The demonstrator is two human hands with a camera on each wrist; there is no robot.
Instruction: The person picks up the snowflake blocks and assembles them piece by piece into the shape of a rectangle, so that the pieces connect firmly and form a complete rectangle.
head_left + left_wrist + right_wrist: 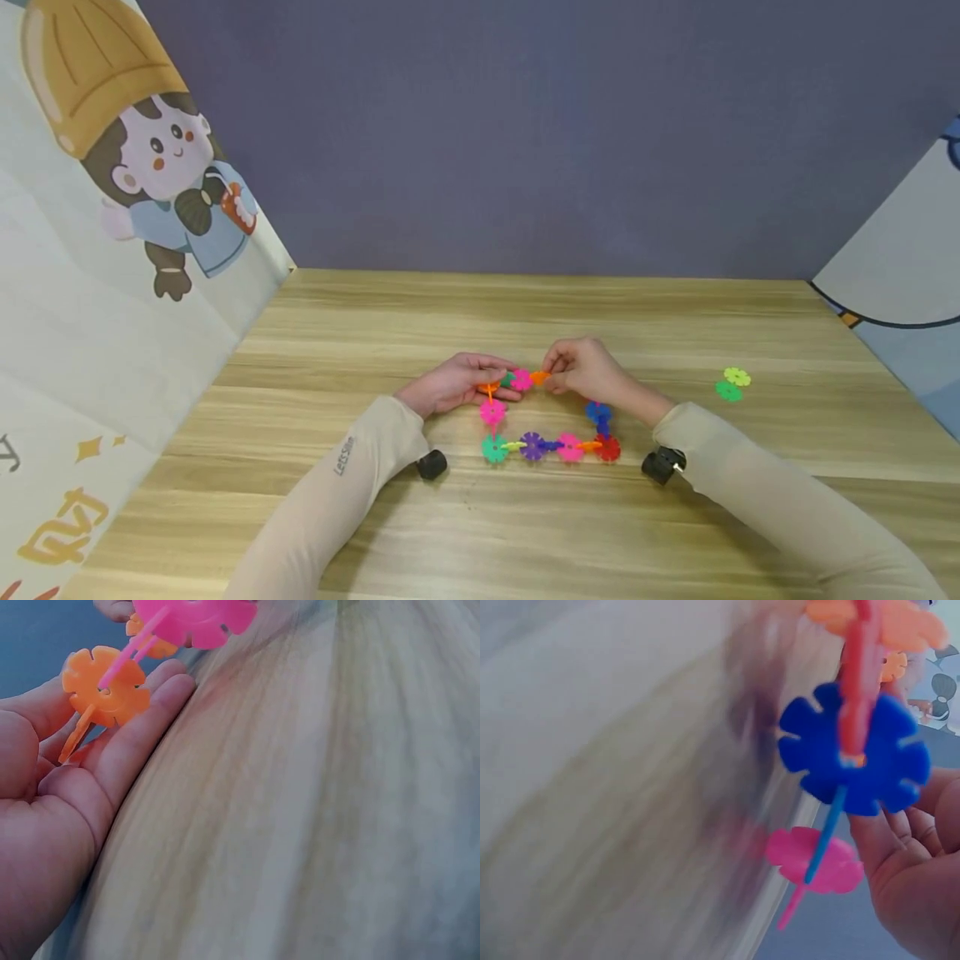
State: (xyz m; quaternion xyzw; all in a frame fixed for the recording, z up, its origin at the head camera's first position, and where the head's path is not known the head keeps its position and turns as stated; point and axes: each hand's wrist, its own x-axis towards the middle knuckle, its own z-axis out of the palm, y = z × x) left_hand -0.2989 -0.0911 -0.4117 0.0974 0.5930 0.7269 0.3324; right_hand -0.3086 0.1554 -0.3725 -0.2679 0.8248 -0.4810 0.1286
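Observation:
Slotted plastic flower discs are linked into a rough rectangle on the table, with a green disc (495, 448) at its near left corner and a red disc (608, 448) at its near right. At the far left corner my left hand (453, 385) holds an orange disc (106, 686) between thumb and fingers, its other fingers stretched out beneath. The thumb and forefinger of my right hand (588, 368) pinch an orange disc (539, 378) on the far side, beside a pink disc (521, 380). Blue discs (855, 750) form the right side, partly hidden by my right hand.
A yellow disc (737, 377) and a loose green disc (728, 391) lie apart on the wooden table (420, 317) at the right. A dark blue-grey panel (555, 150) stands along the table's back edge, and a printed cartoon sheet (67, 275) borders the left.

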